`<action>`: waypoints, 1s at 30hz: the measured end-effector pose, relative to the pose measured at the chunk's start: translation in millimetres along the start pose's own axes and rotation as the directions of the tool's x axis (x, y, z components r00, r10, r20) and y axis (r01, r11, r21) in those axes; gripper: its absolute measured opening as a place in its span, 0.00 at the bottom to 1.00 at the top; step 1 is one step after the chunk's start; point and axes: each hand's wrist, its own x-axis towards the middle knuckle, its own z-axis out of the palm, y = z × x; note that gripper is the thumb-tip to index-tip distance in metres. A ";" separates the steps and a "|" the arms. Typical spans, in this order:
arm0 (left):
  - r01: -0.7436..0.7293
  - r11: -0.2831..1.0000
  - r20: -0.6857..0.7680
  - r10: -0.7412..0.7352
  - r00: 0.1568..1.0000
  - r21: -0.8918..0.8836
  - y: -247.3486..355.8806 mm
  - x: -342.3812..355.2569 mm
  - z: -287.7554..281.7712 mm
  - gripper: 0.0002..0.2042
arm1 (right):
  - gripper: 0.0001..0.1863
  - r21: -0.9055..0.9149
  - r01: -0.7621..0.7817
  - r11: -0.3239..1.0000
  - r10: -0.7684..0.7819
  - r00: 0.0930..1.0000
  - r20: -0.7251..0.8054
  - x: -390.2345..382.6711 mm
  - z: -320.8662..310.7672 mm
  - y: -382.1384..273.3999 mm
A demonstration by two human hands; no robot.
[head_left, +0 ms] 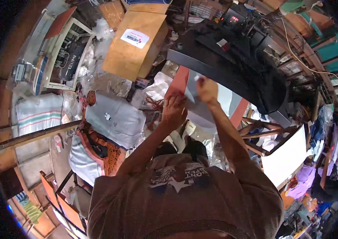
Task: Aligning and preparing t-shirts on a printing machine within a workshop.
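Note:
A black heat press (232,67) spans the upper right over a reddish pad (177,79) with light grey fabric (224,107) draped on it. My left hand (175,107) rests at the pad's left side, fingers apart and slightly bent, their tips blurred against the pad and fabric edge. My right hand (208,91) is closed over the fabric, just below the press's upper part, with a small white and dark item at its fingertips that I cannot make out.
A cardboard box (133,51) stands upper left. A folded grey garment (113,115) lies left. A wooden beam (37,137) crosses the left. A wooden frame (252,135) and white board (284,155) stand right, near hanging clothes (332,143).

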 end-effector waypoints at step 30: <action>0.182 0.918 -0.309 -0.298 0.903 -0.352 -31.6 -124.2 33.2 0.08 | 0.14 0.621 -0.103 0.777 0.243 0.959 -0.145 -50.4 -409.1 -45.0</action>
